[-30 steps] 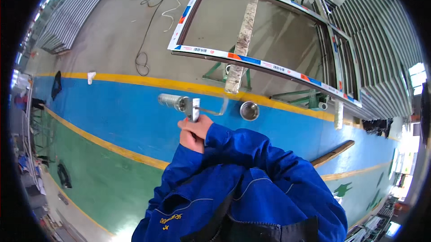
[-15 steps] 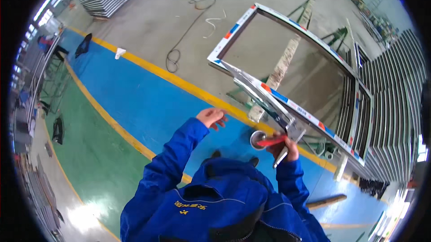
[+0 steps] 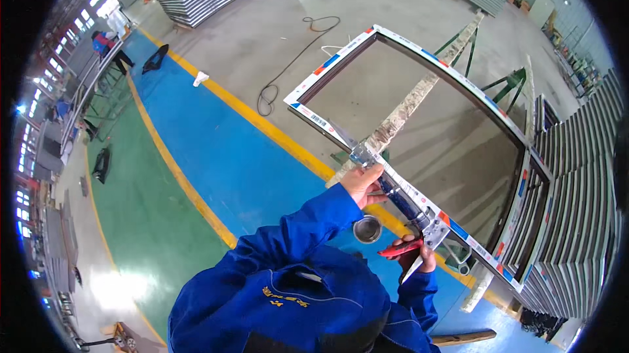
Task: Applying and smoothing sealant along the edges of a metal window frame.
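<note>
A caulking gun point(image 3: 401, 199) with a dark tube and silver metal ends lies along the near side of a window frame point(image 3: 465, 236) covered in white, red and blue film. My left hand point(image 3: 362, 186) is at its front end, thumb on the near side of the barrel; part of the fingers is hidden. My right hand point(image 3: 419, 258) is wrapped round the gun's handle at the rear end. A red-handled tool point(image 3: 401, 247) sticks out of the same hand; its kind is unclear. Just left of it and lower is a round metal can point(image 3: 367, 229).
The frame rests on a stained beam point(image 3: 406, 112) over green trestles point(image 3: 511, 84). Stacked metal profiles point(image 3: 580, 176) stand at the right. A black cable point(image 3: 282, 78) lies on the grey floor. A wooden piece point(image 3: 464, 338) lies near my right side. Another person point(image 3: 108, 48) is far left.
My left hand has moved right and up from open air to the gun's front end. The gun has swung onto the frame's near side. My view has shifted.
</note>
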Tool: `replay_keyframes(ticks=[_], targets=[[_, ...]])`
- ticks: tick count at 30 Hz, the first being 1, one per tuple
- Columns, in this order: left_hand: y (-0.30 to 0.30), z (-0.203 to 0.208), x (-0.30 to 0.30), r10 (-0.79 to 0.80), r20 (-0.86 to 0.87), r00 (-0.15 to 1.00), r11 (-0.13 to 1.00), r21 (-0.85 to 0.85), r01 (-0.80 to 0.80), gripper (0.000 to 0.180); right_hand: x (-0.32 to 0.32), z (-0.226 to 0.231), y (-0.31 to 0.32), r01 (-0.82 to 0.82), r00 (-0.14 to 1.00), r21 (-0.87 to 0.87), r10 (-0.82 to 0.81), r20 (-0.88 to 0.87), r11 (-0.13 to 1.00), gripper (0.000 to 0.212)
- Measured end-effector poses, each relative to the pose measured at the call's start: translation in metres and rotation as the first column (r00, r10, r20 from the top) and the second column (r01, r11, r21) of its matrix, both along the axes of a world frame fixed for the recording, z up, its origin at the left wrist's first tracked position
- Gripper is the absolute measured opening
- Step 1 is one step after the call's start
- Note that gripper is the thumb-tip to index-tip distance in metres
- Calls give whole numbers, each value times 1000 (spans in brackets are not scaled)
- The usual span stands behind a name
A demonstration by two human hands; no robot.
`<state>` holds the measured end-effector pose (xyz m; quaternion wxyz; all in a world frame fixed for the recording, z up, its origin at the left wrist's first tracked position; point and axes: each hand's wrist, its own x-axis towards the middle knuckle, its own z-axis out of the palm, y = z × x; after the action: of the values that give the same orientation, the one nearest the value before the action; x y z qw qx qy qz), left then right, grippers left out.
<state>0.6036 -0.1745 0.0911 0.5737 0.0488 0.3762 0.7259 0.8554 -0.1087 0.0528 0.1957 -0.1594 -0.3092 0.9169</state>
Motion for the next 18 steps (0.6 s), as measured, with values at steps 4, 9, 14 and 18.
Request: replay_keyframes(ticks=[4,9,14,18], targets=[[24,-10,7,110,34,993,979,-176,-102,35,3,9,29,-43,999,-69,41,-27,997,65],[43,-30,-14,234,53,971,965,-136,-225,38,-23,13,40,-72,992,-200,49,-116,977,65],[65,-55,-50,222,103,970,971,-110,-210,36,-59,2,62,-22,999,-327,31,22,945,59],[87,-64,-85,261,217,941,965,-86,-248,32,-98,12,90,4,992,-325,38,121,946,57]])
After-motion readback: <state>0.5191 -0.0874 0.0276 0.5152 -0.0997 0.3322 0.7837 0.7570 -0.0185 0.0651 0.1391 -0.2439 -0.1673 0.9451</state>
